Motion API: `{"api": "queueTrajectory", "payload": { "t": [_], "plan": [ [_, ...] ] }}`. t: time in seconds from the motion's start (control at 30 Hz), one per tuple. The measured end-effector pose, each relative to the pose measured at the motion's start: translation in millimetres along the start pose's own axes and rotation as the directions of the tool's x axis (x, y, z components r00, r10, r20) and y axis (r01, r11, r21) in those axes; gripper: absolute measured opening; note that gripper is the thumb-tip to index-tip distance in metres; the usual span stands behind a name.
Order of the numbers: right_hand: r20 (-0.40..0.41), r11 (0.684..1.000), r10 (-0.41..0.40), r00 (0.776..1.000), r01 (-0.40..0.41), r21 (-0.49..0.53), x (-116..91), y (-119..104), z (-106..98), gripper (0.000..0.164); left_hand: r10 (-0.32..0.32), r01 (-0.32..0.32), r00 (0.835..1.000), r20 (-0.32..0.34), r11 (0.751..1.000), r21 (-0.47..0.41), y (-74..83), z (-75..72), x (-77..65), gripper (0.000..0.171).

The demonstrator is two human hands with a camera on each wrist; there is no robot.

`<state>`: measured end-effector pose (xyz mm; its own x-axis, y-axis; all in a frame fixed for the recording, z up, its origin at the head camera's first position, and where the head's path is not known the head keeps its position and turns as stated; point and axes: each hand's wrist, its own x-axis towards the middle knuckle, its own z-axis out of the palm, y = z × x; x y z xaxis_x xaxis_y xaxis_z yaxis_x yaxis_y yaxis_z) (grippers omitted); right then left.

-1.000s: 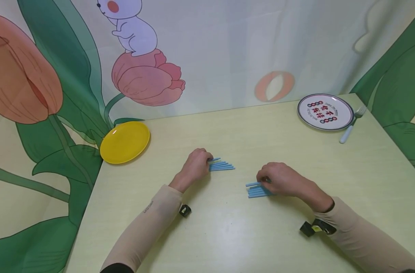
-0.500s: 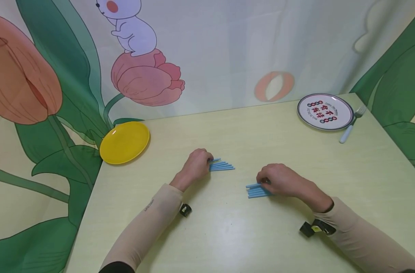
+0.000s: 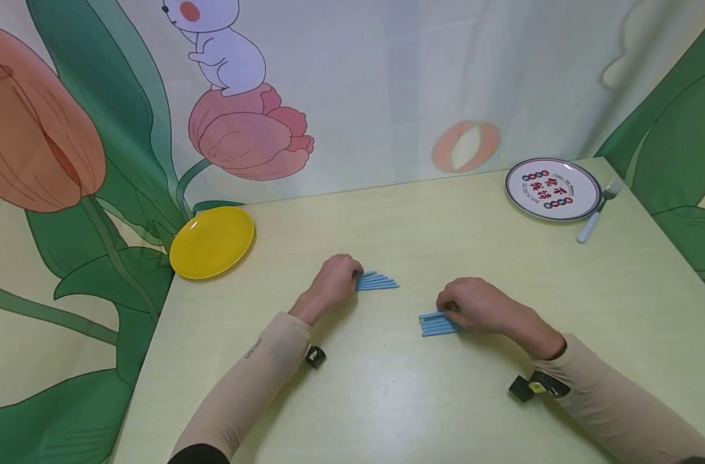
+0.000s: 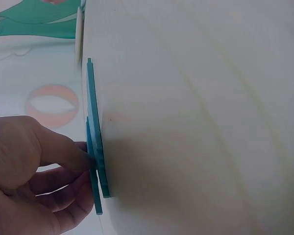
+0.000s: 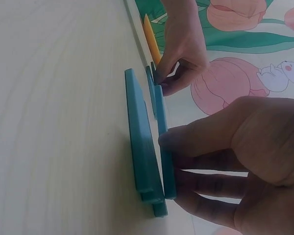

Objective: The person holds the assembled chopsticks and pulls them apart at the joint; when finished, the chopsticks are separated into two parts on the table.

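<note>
My left hand (image 3: 334,280) pinches one thin blue stick (image 4: 97,200) between thumb and fingers, just beside a small fan of similar sticks (image 3: 380,283) on the table. To the right, my right hand (image 3: 484,306) holds another blue stick (image 5: 161,112) by thumb and fingertips, close along a second group of blue sticks (image 3: 436,328). In the right wrist view a narrow gap shows between that held stick and the stacked ones (image 5: 139,142). The hands partly cover both groups in the head view, and how many sticks lie there is hard to tell.
A yellow plate (image 3: 212,243) sits at the table's left edge. Far right stand a white patterned plate (image 3: 552,190) and a fork (image 3: 590,225) beside it. Behind the pale table (image 3: 381,399) hangs a printed curtain (image 3: 376,96) with flowers and a rabbit.
The stick in my left hand has come slightly nearer its group. My right hand and its stick have barely shifted. The plates and fork stay put.
</note>
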<state>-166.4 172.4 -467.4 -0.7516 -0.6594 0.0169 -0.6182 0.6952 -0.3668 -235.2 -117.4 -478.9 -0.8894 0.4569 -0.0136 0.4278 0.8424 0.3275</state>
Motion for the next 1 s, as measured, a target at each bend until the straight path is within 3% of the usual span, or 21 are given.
{"api": "queueTrajectory", "payload": {
  "t": [0.27, 1.0],
  "plan": [
    [0.023, 0.999, 0.034, 0.999, -0.034, -0.004, 1.7, 0.2, 0.4, 0.010, 0.024, -0.024, 1.000, 0.019, 1.000, 0.002, 0.1, -2.3, -0.5, 0.026],
    [0.019, 0.998, 0.066, 0.998, -0.066, 0.017, 2.4, 1.8, 3.4, 0.010, -0.016, 0.015, 0.997, 0.076, 1.000, 0.014, -0.3, -2.0, -0.6, 0.036]
  ]
}}
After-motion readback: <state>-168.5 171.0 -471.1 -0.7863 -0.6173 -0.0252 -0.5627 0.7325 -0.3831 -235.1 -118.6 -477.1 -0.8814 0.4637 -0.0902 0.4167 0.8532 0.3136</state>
